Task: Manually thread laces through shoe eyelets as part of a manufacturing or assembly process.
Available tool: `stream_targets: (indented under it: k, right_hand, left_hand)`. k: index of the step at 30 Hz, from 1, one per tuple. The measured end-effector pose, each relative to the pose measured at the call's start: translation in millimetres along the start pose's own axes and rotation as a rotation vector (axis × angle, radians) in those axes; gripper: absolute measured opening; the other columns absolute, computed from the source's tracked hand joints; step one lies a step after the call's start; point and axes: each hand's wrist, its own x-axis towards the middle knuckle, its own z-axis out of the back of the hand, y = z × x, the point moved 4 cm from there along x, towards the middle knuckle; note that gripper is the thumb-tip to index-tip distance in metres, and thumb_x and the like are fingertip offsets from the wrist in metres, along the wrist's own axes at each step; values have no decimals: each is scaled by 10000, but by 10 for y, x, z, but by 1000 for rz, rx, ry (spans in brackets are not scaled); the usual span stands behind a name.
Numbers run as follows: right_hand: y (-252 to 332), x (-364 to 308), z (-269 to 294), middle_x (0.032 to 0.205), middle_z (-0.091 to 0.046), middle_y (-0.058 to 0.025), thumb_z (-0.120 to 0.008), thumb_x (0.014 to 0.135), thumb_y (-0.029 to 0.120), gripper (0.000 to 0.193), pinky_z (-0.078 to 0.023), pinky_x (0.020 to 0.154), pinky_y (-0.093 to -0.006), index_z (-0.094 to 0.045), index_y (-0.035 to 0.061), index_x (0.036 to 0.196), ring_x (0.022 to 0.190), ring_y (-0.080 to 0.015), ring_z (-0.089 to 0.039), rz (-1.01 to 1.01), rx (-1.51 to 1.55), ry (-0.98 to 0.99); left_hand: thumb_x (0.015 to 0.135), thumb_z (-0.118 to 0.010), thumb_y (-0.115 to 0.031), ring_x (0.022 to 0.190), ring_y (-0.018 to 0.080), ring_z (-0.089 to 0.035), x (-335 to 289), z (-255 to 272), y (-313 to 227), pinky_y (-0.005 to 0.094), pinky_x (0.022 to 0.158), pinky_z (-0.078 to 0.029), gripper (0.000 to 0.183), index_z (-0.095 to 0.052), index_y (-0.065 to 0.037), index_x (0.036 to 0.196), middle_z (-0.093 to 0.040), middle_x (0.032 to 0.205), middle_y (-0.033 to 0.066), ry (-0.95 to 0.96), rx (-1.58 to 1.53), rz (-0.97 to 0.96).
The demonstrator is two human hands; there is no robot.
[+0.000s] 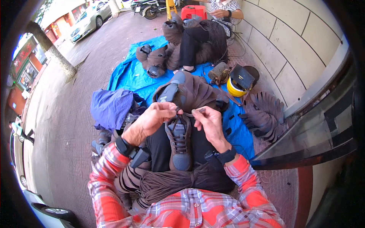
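Note:
A dark brown sneaker upper [181, 156] with a grey-blue toe rests on my lap, toe toward me. Its brown shoelace [186, 113] runs criss-cross up the front to the collar, where both hands work. My left hand [157, 117] pinches the lace between thumb and forefinger at the collar's left side. On the right, thumb and fingers of my right hand [209, 125] are closed on the other part of the lace. A thick hank of brown laces [163, 184] lies across my lap below the shoe.
Stacked brown shoe uppers [194, 93] lie ahead on a blue tarp [129, 81]. A purple cloth [112, 108] sits left, more uppers [266, 114] right. A yellow helmet [235, 91] is beside a dark bag [242, 76]. Another person [228, 13] sits by the wall [281, 41].

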Motion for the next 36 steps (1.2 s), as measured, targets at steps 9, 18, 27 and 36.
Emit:
stream_targets:
  k: [9,18,27,36]
  right_hand:
    - [-419,251,-62,578,-587,-24,-682,842,220,231,-385,387,-207,-634,4,775,464,-69,-532,-143,-117,86]
    - [-151,146,9,597,-574,-16,-682,851,215,210,-381,410,-196,-633,13,825,463,-59,-501,-57,-32,-39]
    - [214,14,-216,658,-604,-2,-633,882,160,146,-386,432,-185,-651,16,863,516,-34,-518,100,-297,93]
    - [286,32,-247,605,-592,2,-699,842,210,213,-358,405,-188,-653,6,803,472,-33,-508,-19,-206,169]
  left_hand:
    - [878,-618,-48,898,60,-559,-82,-151,57,240,836,-443,169,-640,-17,1043,-616,961,-10,221,308,-189]
    - [916,-577,-118,694,43,-434,63,39,316,198,656,-366,301,-602,-27,1202,-624,927,-41,117,-222,-122]
    - [842,-669,-119,741,26,-522,90,-109,228,207,658,-409,203,-700,-68,1036,-659,864,-47,113,143,-148]
    - [838,-648,-70,703,27,-513,197,-50,217,191,634,-421,96,-663,-24,921,-602,785,-52,225,274,-227]
